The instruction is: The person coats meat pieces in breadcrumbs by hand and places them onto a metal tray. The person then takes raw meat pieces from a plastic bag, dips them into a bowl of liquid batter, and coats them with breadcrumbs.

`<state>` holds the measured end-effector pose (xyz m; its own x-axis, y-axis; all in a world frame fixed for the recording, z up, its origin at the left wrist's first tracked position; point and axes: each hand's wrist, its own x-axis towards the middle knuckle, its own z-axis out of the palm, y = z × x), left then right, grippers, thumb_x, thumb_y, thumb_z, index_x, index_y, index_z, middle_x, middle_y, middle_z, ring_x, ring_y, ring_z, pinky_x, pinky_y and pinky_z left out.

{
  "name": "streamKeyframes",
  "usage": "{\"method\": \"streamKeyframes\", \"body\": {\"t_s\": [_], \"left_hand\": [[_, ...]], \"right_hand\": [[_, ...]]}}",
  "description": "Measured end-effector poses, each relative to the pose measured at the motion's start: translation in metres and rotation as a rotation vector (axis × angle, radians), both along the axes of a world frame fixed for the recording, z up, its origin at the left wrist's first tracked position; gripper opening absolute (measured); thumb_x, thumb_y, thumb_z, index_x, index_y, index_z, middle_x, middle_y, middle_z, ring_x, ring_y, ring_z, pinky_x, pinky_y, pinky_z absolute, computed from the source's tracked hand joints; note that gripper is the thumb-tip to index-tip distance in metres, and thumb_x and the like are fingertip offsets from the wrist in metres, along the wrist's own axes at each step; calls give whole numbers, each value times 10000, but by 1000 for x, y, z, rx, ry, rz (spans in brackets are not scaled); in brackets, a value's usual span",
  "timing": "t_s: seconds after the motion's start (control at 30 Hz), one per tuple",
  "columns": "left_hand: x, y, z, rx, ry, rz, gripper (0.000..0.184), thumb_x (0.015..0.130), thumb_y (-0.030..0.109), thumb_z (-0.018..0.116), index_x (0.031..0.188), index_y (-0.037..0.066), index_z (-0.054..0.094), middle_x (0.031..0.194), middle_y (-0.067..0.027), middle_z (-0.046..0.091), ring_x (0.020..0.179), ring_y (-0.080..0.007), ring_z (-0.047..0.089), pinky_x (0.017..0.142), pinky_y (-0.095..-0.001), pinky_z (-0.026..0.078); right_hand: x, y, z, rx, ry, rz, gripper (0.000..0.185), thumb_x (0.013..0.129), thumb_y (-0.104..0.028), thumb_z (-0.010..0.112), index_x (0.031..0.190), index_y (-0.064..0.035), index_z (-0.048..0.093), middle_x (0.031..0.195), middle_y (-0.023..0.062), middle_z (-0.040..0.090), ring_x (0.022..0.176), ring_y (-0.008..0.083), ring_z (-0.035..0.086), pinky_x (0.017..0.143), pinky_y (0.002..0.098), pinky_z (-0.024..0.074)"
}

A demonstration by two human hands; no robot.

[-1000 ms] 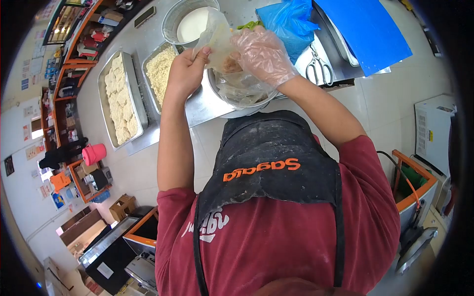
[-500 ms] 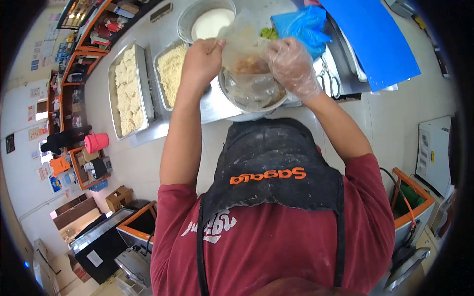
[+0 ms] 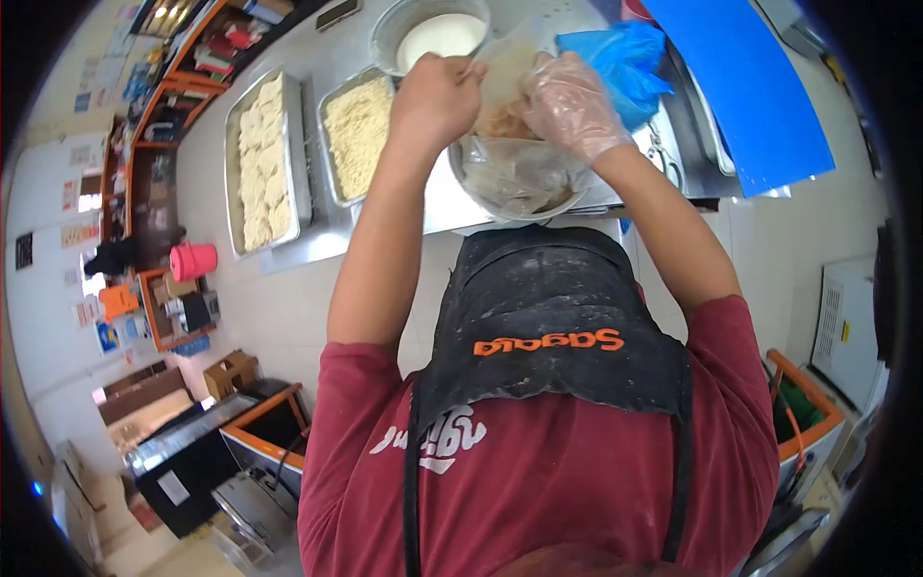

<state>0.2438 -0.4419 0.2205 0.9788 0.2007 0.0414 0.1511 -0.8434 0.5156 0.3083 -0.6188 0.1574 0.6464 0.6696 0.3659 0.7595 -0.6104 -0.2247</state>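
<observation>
My bare left hand (image 3: 435, 104) is closed, pinching the edge of a clear plastic bag (image 3: 510, 72) between thumb and fingers. My right hand (image 3: 579, 108), in a thin see-through glove, is closed on the other side of the bag's mouth. Inside, low in the bag, some brownish food (image 3: 504, 123) shows; its kind I cannot make out. Below both hands is a metal bowl (image 3: 463, 188) at the table's near edge, with crumpled clear plastic (image 3: 519, 175) over its contents.
Left on the steel table stand a tray of breaded pieces (image 3: 264, 159) and a tray of pale crumbs (image 3: 356, 135). A bowl of white liquid (image 3: 442, 38) is behind my left hand. Rightward are a blue plastic bag (image 3: 625, 67), scissors (image 3: 667, 162) and a blue board (image 3: 750, 96).
My hands have come closer together at the bag's mouth, and the left hand has turned inward. The whole view has shifted slightly, with the table things appearing further right.
</observation>
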Motion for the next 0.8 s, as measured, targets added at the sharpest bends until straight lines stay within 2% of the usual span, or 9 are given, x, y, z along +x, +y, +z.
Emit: {"method": "streamKeyframes", "body": {"t_s": [0.13, 0.2, 0.23, 0.3, 0.37, 0.53, 0.67, 0.77, 0.8], "left_hand": [[7, -13, -4, 256, -205, 66, 397, 786, 363, 695, 1060, 88, 776, 1069, -196, 729, 1027, -393, 690, 862, -520, 544], [23, -27, 12, 313, -52, 12, 432, 772, 359, 690, 1070, 56, 769, 1064, -196, 735, 1063, -381, 677, 975, -554, 485], [30, -37, 17, 375, -27, 9, 429, 783, 373, 701, 1075, 69, 775, 1088, -176, 743, 1088, -371, 676, 1032, -581, 422], [44, -53, 29, 331, 230, 71, 348, 835, 369, 705, 1084, 142, 791, 1135, -114, 758, 1128, -289, 688, 1010, -488, 411], [61, -55, 3, 371, 342, 74, 268, 870, 292, 690, 1087, 177, 796, 1127, -86, 766, 1135, -253, 689, 1003, -455, 399], [71, -45, -42, 289, 258, 136, 231, 894, 184, 645, 1053, 152, 809, 1098, -105, 775, 1064, -270, 727, 887, -443, 496], [70, -17, -48, 217, 232, 164, 229, 890, 154, 627, 1019, 103, 809, 1084, -135, 773, 1024, -299, 747, 815, -420, 582], [83, -6, -65, 119, 186, 270, 218, 875, 140, 640, 1008, 84, 803, 1087, -150, 768, 1040, -317, 742, 855, -417, 595], [87, -5, -66, 109, 160, 266, 227, 871, 146, 639, 1023, 80, 794, 1082, -162, 763, 1036, -329, 738, 864, -433, 588]], "right_hand": [[-2, 0, -15, -60, 131, 7, 201, 881, -246, 702, 928, -52, 725, 951, 185, 714, 885, 409, 667, 815, 513, 503], [-1, -4, -40, 128, 3, 73, 276, 904, -186, 678, 1136, -37, 692, 1039, 205, 721, 908, 440, 668, 817, 550, 509], [-6, -2, -51, 237, 38, 48, 427, 910, -138, 648, 1321, -33, 596, 1115, 234, 701, 961, 468, 653, 861, 561, 512], [0, 3, -83, 282, -20, 147, 410, 985, -200, 532, 1358, -37, 583, 1097, 273, 699, 927, 431, 680, 820, 526, 539], [-4, 10, -79, 148, 394, 104, 420, 933, -132, 584, 1335, -16, 559, 1216, 302, 636, 1066, 507, 617, 874, 568, 506], [-25, 27, -59, -13, 368, 12, 272, 979, -185, 555, 1157, -5, 655, 1099, 293, 675, 998, 494, 642, 797, 580, 498], [-46, 35, -40, 130, 327, -104, 354, 1027, -308, 509, 955, -30, 714, 812, 247, 686, 783, 419, 690, 699, 522, 536], [-48, 30, -53, 125, 291, -56, 365, 1026, -331, 520, 915, -39, 707, 779, 237, 682, 722, 400, 687, 668, 527, 534], [-53, 29, -60, 44, 144, -56, 291, 1014, -272, 567, 850, -55, 670, 739, 227, 654, 720, 418, 666, 646, 516, 526]]}}
